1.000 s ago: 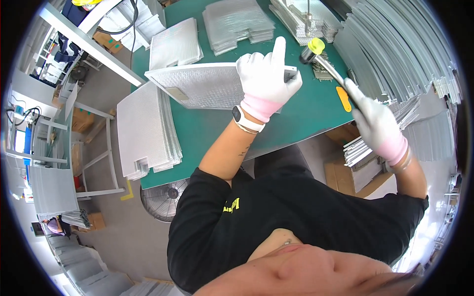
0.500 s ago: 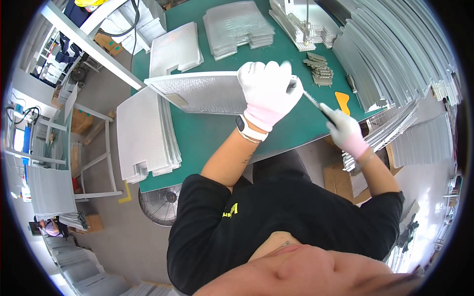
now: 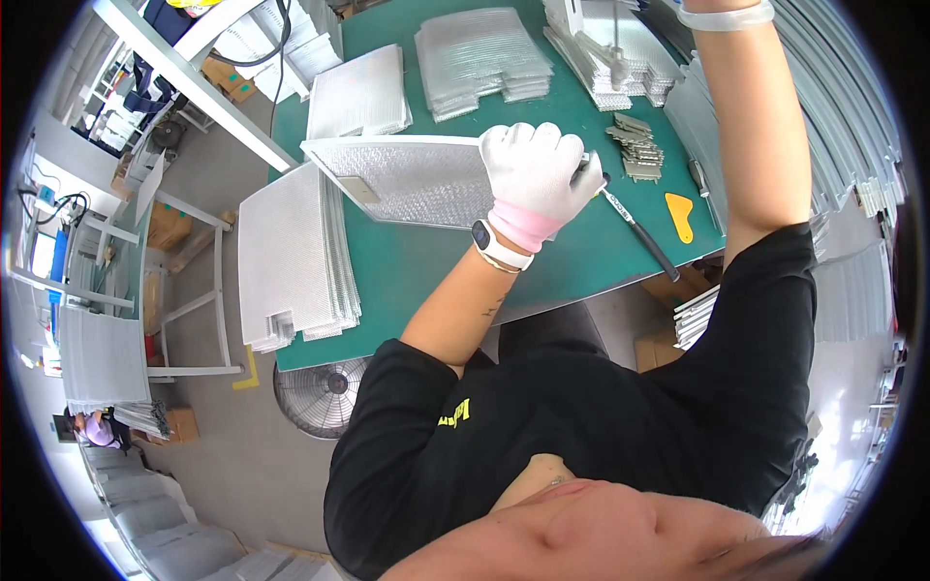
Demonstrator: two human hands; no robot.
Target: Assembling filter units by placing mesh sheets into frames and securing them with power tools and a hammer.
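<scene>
My left hand [image 3: 531, 169], in a white glove with a pink cuff, is closed around the right end of a silver mesh panel [image 3: 426, 184] with a white metal frame. The panel stands tilted over the green table, its small pale plate facing me. A hammer [image 3: 639, 232] with a black handle lies beside that hand on the table, its head partly hidden by the glove. My right forearm [image 3: 756, 126] stretches up past the upper edge, a pale band at its wrist; the right hand itself is outside the picture.
Stacked mesh sheets [image 3: 295, 252] lie at the table's left, with more sheets [image 3: 484, 58] at the back. Small metal pieces [image 3: 636, 145], a yellow scraper [image 3: 680, 215] and a screwdriver [image 3: 699, 179] lie on the right. Below the table stands a fan [image 3: 325, 397].
My right hand has let go of the hammer, which now lies on the table, and has reached forward out of view. My left hand still holds the panel.
</scene>
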